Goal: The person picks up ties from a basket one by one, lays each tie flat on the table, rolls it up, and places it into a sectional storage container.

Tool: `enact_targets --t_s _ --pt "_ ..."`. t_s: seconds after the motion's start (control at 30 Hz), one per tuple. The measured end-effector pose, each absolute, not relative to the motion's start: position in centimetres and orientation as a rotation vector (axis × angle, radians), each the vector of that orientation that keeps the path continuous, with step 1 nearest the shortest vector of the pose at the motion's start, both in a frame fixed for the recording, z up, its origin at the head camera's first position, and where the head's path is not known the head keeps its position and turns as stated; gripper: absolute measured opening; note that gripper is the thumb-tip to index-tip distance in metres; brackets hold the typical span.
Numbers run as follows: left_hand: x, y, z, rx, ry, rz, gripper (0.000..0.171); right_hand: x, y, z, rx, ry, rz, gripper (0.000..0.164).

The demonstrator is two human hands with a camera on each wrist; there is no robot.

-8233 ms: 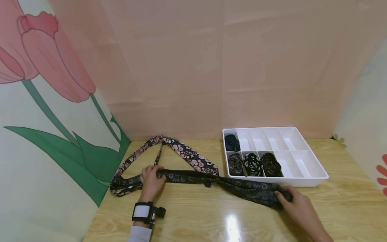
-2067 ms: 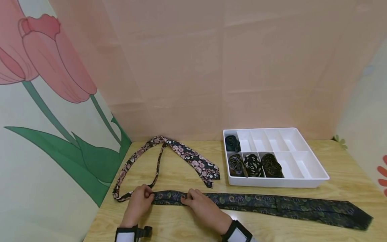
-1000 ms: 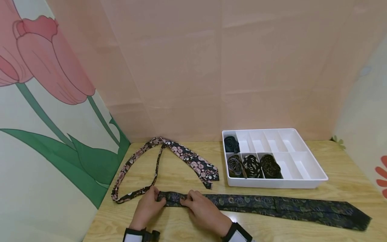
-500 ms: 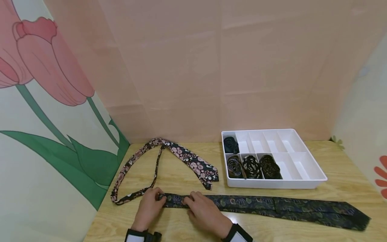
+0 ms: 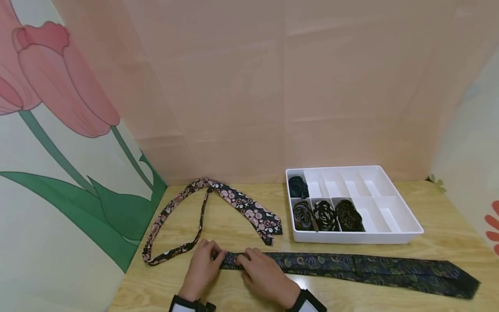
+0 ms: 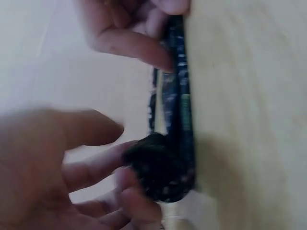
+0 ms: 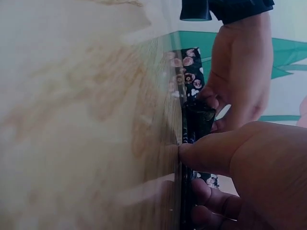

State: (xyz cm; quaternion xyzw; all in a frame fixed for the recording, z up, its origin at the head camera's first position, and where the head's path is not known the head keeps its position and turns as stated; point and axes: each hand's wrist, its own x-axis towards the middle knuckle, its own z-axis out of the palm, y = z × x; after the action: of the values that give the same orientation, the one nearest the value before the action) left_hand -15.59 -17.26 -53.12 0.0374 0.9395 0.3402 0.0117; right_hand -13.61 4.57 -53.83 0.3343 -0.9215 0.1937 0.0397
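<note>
A dark necktie [image 5: 323, 264] with a small multicoloured pattern lies lengthwise along the front of the table, its wide pointed end to the right. Its left end is wound into a small roll [image 6: 158, 167], which my left hand [image 5: 203, 268] holds between thumb and fingers. Just right of the roll, my right hand [image 5: 267, 275] pinches the flat strip, thumb and fingertips at its edges. In the right wrist view the roll stands on edge beside the left fingers. Behind my left hand, a floral necktie [image 5: 253, 208] with pink roses lies in a loose loop.
A white divided tray [image 5: 351, 237] stands at the back right. Several rolled neckties [image 5: 325, 215] sit in its left compartments; other compartments hold nothing. A peach-coloured backdrop [image 5: 234, 108] rises behind the table, with a flower-printed panel [image 5: 58, 208] on the left.
Earlier my hands stretched the dark tie out by both ends; then it came to lie flat. Over the last second my left hand has moved right with the roll, towards my nearly still right hand.
</note>
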Motion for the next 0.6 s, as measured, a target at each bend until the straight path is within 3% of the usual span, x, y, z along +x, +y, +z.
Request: enact_targets --t_s 0.07,0.23,0.3,0.6 --pt "-15.6 -17.4 -52.7 0.139 2.868 1.075 0.004 -13.6 4.6 -53.8 1.021 -2.823 0.598 0.020" --pt "-15.3 -18.6 -51.8 0.332 2.745 1.007 0.038 -13.6 4.7 -53.9 1.020 -2.813 0.595 0.021" --pt "-15.3 -18.9 -51.7 0.438 2.733 0.965 0.044 -13.7 4.7 -53.9 1.025 -2.821 0.599 0.021" --pt "-16.0 -19.4 -52.2 0.604 2.744 0.879 0.039 -14.1 4.8 -53.7 1.060 -2.895 0.660 0.023"
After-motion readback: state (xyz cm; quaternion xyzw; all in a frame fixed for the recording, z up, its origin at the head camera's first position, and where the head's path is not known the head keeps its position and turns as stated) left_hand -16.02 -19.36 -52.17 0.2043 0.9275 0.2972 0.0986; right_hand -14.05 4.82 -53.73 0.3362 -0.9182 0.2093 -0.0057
